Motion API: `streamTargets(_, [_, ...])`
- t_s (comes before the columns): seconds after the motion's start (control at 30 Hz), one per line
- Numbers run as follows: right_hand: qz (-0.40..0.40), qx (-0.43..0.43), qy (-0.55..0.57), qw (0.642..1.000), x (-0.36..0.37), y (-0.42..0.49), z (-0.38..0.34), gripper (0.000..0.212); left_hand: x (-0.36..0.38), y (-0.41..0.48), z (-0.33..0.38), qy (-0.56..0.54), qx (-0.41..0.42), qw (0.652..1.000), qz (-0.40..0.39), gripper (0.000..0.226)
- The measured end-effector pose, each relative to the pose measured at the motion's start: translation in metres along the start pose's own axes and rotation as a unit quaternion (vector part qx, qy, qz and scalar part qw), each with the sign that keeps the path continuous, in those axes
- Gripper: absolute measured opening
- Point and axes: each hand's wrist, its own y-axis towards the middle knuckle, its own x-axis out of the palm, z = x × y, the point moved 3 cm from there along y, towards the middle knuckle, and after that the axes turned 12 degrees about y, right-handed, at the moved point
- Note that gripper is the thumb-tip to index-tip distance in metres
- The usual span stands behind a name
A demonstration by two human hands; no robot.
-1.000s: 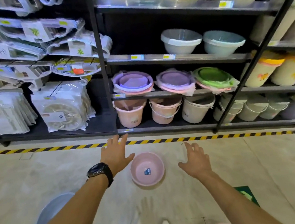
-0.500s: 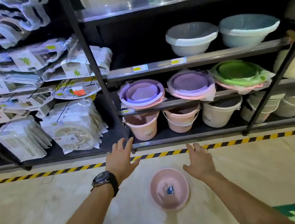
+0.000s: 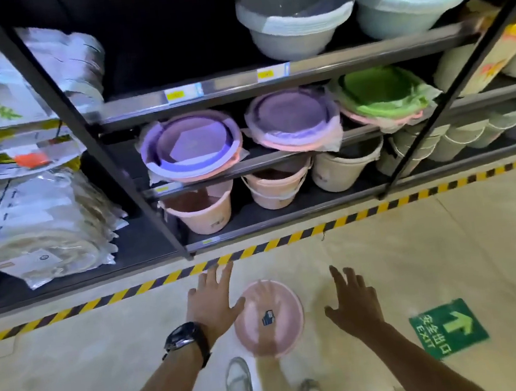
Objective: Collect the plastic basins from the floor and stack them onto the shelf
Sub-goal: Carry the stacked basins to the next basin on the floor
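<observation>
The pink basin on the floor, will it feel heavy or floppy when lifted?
Probably light: the pink basin looks like thin plastic, empty but for a sticker. Likely stiff, since its rim keeps a clean round shape. Smooth walls may be slippery.

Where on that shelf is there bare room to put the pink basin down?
The dark stretch left of the grey basin stack, up to the black upright, looks bare. The shelf below is packed with purple stacks and a green stack, the bottom one with buckets.

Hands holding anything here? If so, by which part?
Nothing is held. The left hand and right hand are open and spread, flanking the pink basin on the floor; neither grips its rim.
</observation>
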Motion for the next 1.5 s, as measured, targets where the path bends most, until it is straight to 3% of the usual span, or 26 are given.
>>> streamTargets(0.17, [-0.023, 0.053, 0.001, 0.998, 0.038, 0.039, -0.010, 0.090, 0.055, 0.053, -0.027, -0.005, 0.022, 0.999, -0.045, 0.084])
streamTargets(0.37, [-0.043, 0.086, 0.008, 0.995, 0.137, 0.126, 0.002, 0.091, 0.166, 0.149, -0.036, -0.009, 0.041, 0.994, -0.097, 0.082])
streamTargets(0.57, [-0.075, 0.091, -0.001, 0.993, 0.279, 0.240, 0.066, 0.093, 0.338, 0.234, -0.010, -0.001, 0.024, 0.990, -0.136, 0.085])
streamTargets(0.7, [-0.080, 0.091, 0.006, 0.993, 0.376, 0.308, 0.121, 0.093, 0.453, 0.270, 0.009, 0.019, 0.024, 0.992, -0.118, 0.090])
streamTargets(0.87, [-0.110, 0.113, 0.036, 0.987, 0.478, 0.343, 0.167, 0.096, 0.558, 0.280, 0.011, -0.066, -0.013, 0.984, -0.164, 0.091])
streamTargets(0.97, [-0.100, 0.137, 0.110, 0.979, 0.523, 0.347, 0.179, 0.086, 0.600, 0.275, 0.005, -0.109, -0.039, 0.974, -0.193, 0.093])
streamTargets(1.07, [-0.084, 0.171, 0.186, 0.964, 0.543, 0.344, 0.186, 0.067, 0.617, 0.271, 0.001, -0.169, -0.044, 0.965, -0.195, 0.089])
streamTargets(1.2, [-0.096, 0.176, 0.235, 0.951, 0.525, 0.335, 0.188, 0.061, 0.594, 0.267, 0.001, -0.226, -0.056, 0.959, -0.159, 0.074])
streamTargets(1.5, [0.034, 0.131, 0.321, 0.938, 0.374, 0.288, 0.171, 0.053, 0.428, 0.256, 0.026, -0.328, -0.067, 0.942, -0.026, 0.056])
